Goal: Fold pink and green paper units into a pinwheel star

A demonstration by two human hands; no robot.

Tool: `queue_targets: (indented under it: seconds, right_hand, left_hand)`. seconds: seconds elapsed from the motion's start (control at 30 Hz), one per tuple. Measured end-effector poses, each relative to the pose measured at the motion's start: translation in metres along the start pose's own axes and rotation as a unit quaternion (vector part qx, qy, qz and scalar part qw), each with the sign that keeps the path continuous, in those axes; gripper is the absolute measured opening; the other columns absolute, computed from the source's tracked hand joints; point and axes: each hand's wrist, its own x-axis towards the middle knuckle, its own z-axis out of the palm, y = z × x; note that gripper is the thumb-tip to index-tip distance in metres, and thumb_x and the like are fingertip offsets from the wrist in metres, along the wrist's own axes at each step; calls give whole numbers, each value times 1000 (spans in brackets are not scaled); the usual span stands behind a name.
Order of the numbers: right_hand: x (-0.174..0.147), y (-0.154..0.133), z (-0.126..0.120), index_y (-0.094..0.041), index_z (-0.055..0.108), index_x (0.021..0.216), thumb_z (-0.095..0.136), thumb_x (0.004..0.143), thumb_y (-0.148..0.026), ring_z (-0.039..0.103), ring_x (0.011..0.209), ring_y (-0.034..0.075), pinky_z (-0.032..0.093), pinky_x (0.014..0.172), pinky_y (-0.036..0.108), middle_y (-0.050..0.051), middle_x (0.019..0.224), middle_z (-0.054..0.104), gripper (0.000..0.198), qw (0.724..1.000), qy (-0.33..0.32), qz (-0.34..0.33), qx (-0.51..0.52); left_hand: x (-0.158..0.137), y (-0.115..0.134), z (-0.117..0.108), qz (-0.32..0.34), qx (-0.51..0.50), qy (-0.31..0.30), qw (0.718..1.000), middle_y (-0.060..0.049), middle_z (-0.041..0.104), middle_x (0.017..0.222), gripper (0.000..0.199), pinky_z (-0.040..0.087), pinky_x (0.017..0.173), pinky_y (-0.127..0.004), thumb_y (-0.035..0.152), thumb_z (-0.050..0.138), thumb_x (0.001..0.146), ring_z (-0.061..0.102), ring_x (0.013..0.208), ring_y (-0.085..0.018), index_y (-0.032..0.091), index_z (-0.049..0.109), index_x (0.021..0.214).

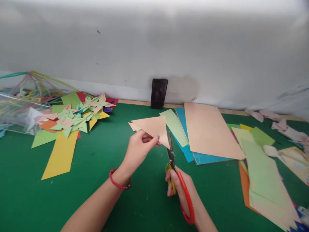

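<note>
Between the thumb and fingers of my left hand [142, 145] is a peach paper triangle [154, 127], lifted above the green table. A small pink and green bit of paper sticks out behind its left side. My right hand [183, 183] grips a pair of scissors [172, 154] with red and yellow handles. The dark blades point away from me, at the lower right corner of the triangle. Whether the blades touch the paper I cannot tell.
A heap of folded paper stars [77, 114] lies at the left beside a clear plastic bag [19, 112]. A black phone [159, 93] leans on the wall. Peach sheets [212, 129] and light green strips [263, 174] lie at the right on the green table [145, 209].
</note>
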Motion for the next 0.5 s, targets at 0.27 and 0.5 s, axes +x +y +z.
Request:
queue_targets:
  seconds: [0.27, 0.5]
  right_hand:
    - [-1, -2, 1, -19, 44, 68, 34, 79, -67, 47, 35, 10, 37, 40, 20, -4, 45, 47, 50, 1000, 8, 10, 6]
    - [0, -3, 0, -20, 41, 65, 34, 77, -69, 47, 33, 10, 36, 37, 20, -5, 40, 46, 51, 999, 7, 36, -2]
  left_hand:
    - [0, -1, 0, -1, 6, -5, 1000, -4, 67, 73, 15, 54, 67, -28, 23, 64, 72, 67, 68, -17, 13, 57, 81]
    - [0, -1, -1, 5, 11, -9, 1000, -5, 67, 74, 15, 54, 68, -29, 24, 64, 72, 67, 68, -17, 13, 58, 81]
